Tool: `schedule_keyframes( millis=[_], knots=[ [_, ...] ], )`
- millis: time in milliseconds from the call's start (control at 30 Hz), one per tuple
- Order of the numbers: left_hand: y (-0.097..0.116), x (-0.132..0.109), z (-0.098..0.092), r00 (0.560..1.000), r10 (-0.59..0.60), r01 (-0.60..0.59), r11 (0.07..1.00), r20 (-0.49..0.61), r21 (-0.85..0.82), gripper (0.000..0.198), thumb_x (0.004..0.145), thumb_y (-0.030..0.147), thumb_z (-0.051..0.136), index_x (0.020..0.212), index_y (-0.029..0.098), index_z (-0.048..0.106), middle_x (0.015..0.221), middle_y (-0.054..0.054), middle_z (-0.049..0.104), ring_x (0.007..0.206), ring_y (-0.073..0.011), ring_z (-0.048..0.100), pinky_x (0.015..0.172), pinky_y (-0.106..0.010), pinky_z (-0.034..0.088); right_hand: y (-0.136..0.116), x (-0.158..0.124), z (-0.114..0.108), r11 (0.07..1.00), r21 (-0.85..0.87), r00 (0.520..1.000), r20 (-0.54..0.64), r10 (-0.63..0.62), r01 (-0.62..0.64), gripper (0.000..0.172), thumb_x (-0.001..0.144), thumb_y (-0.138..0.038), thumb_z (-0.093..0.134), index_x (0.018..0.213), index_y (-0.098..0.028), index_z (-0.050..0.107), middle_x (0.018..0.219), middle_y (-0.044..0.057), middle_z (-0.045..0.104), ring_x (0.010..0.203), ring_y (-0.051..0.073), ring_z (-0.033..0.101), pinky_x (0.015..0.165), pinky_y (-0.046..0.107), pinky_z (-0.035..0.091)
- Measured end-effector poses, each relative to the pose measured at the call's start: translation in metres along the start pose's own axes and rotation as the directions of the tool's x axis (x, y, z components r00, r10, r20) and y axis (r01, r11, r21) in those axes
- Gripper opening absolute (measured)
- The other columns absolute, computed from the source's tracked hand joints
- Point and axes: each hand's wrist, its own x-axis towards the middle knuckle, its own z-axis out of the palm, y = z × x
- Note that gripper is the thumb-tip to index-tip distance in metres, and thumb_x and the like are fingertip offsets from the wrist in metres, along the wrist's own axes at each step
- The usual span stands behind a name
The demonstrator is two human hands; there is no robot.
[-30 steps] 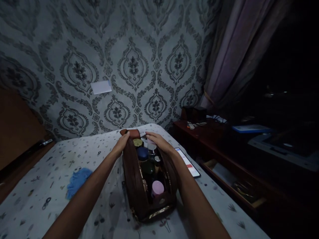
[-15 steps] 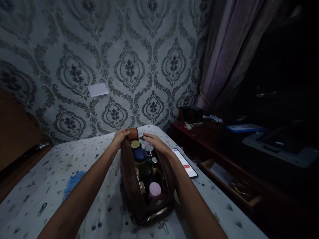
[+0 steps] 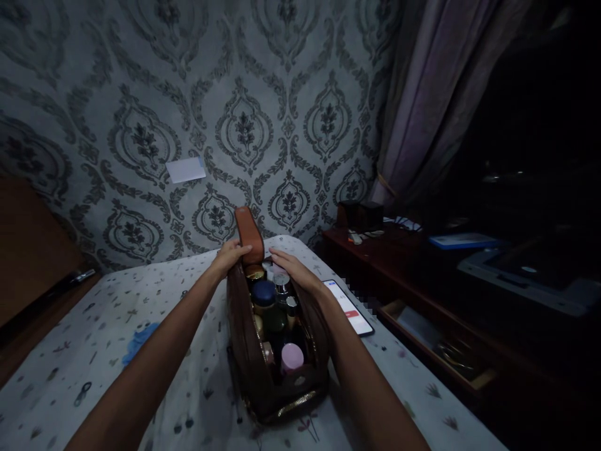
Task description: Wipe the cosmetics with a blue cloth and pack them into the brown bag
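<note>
A dark brown toiletry bag [image 3: 253,369] lies unzipped in front of me. In it stand several bottles and jars, among them a blue-capped bottle [image 3: 263,292], a pink lid [image 3: 292,358] and a silver-capped bottle [image 3: 282,283]. At the bag's far end, my left hand [image 3: 230,255] is closed with its thumb pressed on a tan leather flap [image 3: 248,228], which stands upright. My right hand [image 3: 292,269] rests along the bag's right rim, fingers stretched out toward the far end; its fingertips are apart from the flap.
The bag rests on a bed with a patterned white sheet [image 3: 197,363]. A lit phone [image 3: 352,310] lies to the right, a blue cloth [image 3: 139,341] to the left. Beyond the bed's right edge is a dark red desk [image 3: 338,247] with an open drawer [image 3: 441,351].
The tan flap has swung up from lying low to standing upright at the left hand. Both hands stay almost where they were.
</note>
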Motion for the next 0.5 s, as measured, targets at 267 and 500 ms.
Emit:
schedule_keyframes(
  millis=[267, 500],
  knots=[
    [0.001, -0.004, 0.003, 0.993, 0.073, -0.077, 0.996, 0.09, 0.041, 0.072, 0.057, 0.034, 0.089, 0.121, 0.014, 0.064, 0.088, -0.007, 0.08, 0.079, -0.0243, 0.076, 0.082, -0.038, 0.059, 0.006, 0.0, 0.002, 0.997, 0.073, 0.999, 0.015, -0.038, 0.037, 0.068, 0.081, -0.051, 0.068, 0.142, -0.027, 0.055, 0.147, 0.004, 0.056, 0.143, 0.027, 0.044, 0.123, 0.049, 0.024],
    [0.009, -0.014, 0.011, 0.978, 0.176, -0.185, 0.98, 0.114, 0.073, 0.057, 0.064, 0.037, 0.085, 0.111, 0.016, 0.063, 0.09, -0.006, 0.079, 0.081, -0.024, 0.075, 0.082, -0.038, 0.059, -0.006, 0.001, 0.006, 0.989, 0.074, 0.99, 0.046, -0.131, 0.127, 0.055, 0.079, -0.051, 0.07, 0.127, -0.024, 0.068, 0.14, 0.003, 0.063, 0.137, 0.027, 0.05, 0.121, 0.045, 0.028]
  ],
)
